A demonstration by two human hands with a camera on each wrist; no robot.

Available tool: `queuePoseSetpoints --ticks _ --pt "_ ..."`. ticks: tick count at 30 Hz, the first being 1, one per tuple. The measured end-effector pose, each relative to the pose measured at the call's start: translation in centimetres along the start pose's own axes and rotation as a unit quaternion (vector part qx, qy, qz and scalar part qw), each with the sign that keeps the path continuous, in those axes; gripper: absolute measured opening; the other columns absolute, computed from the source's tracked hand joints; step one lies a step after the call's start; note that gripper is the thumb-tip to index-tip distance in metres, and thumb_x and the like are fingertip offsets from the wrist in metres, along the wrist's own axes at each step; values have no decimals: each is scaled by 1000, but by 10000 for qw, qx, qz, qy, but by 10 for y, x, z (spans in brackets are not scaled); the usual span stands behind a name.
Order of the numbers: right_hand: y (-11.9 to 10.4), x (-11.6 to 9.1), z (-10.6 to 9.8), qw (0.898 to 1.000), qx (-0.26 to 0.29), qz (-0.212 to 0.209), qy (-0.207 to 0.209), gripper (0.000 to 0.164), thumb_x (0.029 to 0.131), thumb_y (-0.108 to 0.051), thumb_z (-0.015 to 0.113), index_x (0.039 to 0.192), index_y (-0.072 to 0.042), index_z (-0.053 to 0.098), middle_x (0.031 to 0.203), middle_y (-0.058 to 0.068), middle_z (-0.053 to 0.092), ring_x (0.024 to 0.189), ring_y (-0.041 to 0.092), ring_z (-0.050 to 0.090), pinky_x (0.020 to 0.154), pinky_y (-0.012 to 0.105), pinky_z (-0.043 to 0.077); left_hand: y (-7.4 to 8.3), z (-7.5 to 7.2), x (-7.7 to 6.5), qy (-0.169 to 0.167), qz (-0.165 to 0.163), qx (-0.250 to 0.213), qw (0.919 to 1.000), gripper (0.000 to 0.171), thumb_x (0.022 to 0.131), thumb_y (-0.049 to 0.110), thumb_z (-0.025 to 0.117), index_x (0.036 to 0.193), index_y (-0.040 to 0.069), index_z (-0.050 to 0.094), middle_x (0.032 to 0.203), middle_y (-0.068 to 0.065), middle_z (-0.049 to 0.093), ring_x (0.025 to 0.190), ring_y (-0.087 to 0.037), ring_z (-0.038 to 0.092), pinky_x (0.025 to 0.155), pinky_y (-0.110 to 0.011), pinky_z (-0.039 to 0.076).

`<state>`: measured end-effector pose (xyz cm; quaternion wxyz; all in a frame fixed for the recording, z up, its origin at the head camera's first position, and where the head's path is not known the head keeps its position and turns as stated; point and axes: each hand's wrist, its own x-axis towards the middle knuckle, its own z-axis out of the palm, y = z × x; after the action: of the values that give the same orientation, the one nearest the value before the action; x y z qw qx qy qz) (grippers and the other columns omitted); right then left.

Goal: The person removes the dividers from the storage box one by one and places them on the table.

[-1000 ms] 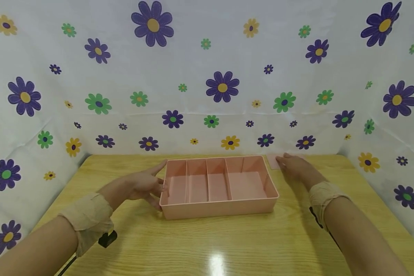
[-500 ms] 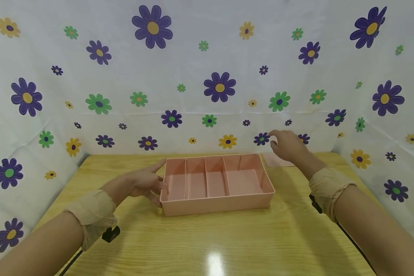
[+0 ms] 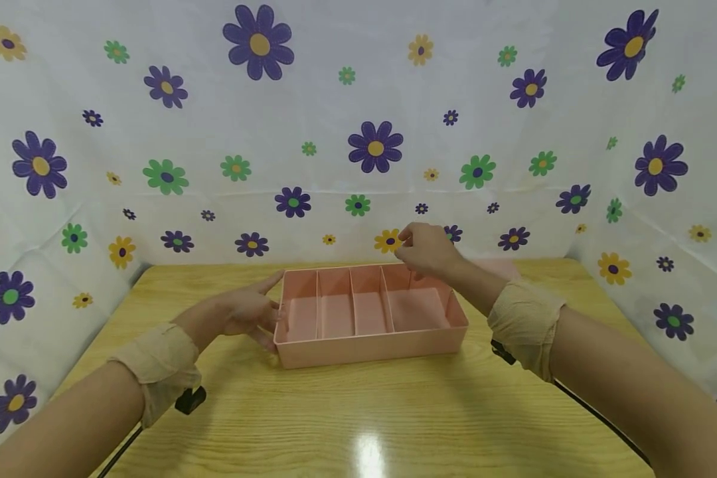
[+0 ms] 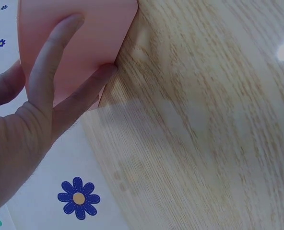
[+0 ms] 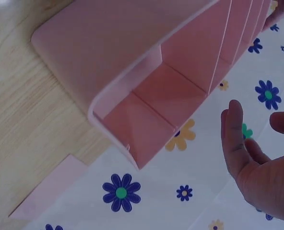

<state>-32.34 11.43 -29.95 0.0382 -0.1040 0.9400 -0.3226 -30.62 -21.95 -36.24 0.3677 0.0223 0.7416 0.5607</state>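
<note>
Yellowish wood-grain table (image 3: 311,418), glossy top. White fabric backdrop (image 3: 322,113), creased, printed with purple, green and yellow flowers; rises beyond far, left and right edges. White glare patch (image 3: 369,455), near side.

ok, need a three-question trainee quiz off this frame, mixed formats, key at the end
1. Which hand touches the end wall of the pink tray?
2. True or false: the tray's compartments are all equally wide.
3. The flat pink panel lies: a) inside the tray, b) on the table, c) under the left sleeve.

Key:
1. The left hand.
2. False; the rightmost compartment in the head view is the widest.
3. b
</note>
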Motion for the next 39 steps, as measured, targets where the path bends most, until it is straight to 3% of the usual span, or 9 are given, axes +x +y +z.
queuePoseSetpoints --ticks 2,7,9,14,19,27,34,38,39 --pt "-2 2 13 9987 151 351 -327 47 94 -21 59 132 5 54 112 20 66 74 25 69 58 29 62 0 0 1 0 12 22 10000 97 99 -8 40 154 37 -27 156 -40 14 119 -49 59 81 -55 61" --pt "5 4 54 9923 70 847 -898 26 92 -22 64 98 3 60 79 11 59 64 26 68 51 33 61 1 1 2 22 -28 37 10000 96 100 -8 39 154 37 -26 157 -40 13 119 -49 59 80 -55 61" --pt "10 3 71 9915 -60 826 -1007 25 90 -17 62 101 5 55 65 5 51 52 20 60 46 29 58 2 2 2 24 -55 24 10000 96 100 -7 40 154 37 -26 158 -39 12 118 -48 60 81 -55 61" --pt "22 2 97 9948 -388 561 -759 46 89 -8 54 129 9 39 72 6 50 52 16 52 42 23 41 4 3 2 -11 -23 14 10000 97 99 -8 40 155 37 -25 158 -39 13 120 -49 59 81 -56 61" --pt "21 4 100 9975 -294 395 -500 38 89 -5 51 123 10 41 76 9 51 55 18 53 44 24 39 7 0 -1 20 29 38 10000 96 98 -10 37 155 37 -25 157 -39 15 124 -52 54 81 -57 60" --pt "20 10 96 9928 -318 676 -931 38 94 -2 45 129 11 36 74 16 61 38 16 53 32 23 44 4 4 1 90 -10 -58 9999 100 96 -12 40 155 36 -26 156 -41 13 118 -51 58 80 -57 60" --pt "16 12 89 9916 -423 527 -1101 14 96 -1 45 102 10 52 63 17 64 37 16 57 32 21 44 0 6 2 97 -50 -181 9998 101 95 -14 39 154 39 -25 157 -40 11 121 -53 56 81 -59 60" --pt "8 13 81 9916 -486 451 -1108 20 97 -2 46 85 8 58 59 10 56 38 16 58 34 21 46 0 5 0 100 -37 -147 9998 97 98 -10 38 154 38 -25 157 -40 12 123 -54 54 81 -58 60" --pt "6 13 78 9914 -474 492 -1120 18 98 -2 46 91 10 57 60 9 54 38 16 58 35 21 47 0 4 0 88 -33 -130 9999 96 99 -10 37 154 38 -25 157 -40 13 124 -54 54 81 -58 60"
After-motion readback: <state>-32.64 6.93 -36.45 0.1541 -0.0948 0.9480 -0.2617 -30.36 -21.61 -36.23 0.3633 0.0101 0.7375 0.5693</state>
